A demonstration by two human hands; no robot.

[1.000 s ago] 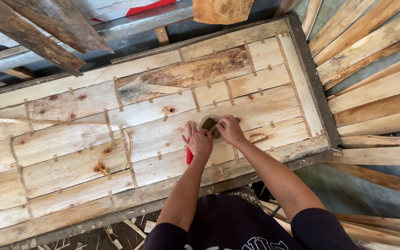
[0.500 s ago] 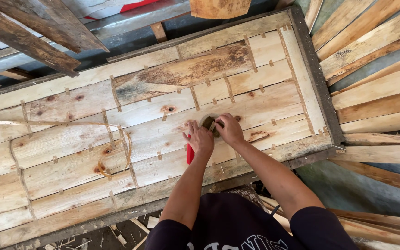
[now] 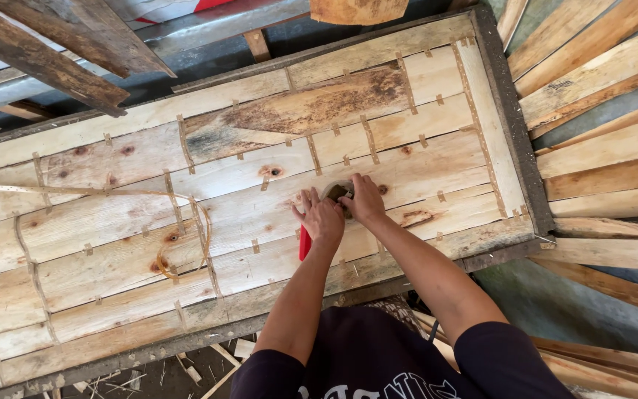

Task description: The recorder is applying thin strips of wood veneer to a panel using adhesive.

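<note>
from the head camera, looking straight down, a person leans over a large sheet of joined wood veneer (image 3: 112, 222) laid flat on a dark-framed work table (image 3: 515, 125), its pale strips held edge to edge by short tabs of brown tape (image 3: 255, 245)

both hands sit close together right of centre on the sheet. the left hand (image 3: 322, 219) lies palm down, fingers stretched forward and slightly spread, pressing the veneer flat, it seems to keep the strips from shifting. a red tool (image 3: 305, 244) pokes out from under its heel; how it is held i cannot tell

the right hand (image 3: 365, 201) touches the left, its fingers curled down around a small dark patch or knot hole (image 3: 338, 193) in the veneer, which sits between the two hands. whether the fingertips pinch something there or only press, i cannot tell

loose boards (image 3: 599, 140) fan out to the right, rough dark planks (image 3: 53, 52) cross the upper left, and offcuts litter the floor (image 3: 186, 369) by the table's near edge

set against half a second and a second ago, little differs: the hands have stayed on the same spot, the left hand's fingers reach a touch further forward, and the red tool remains under it
</note>
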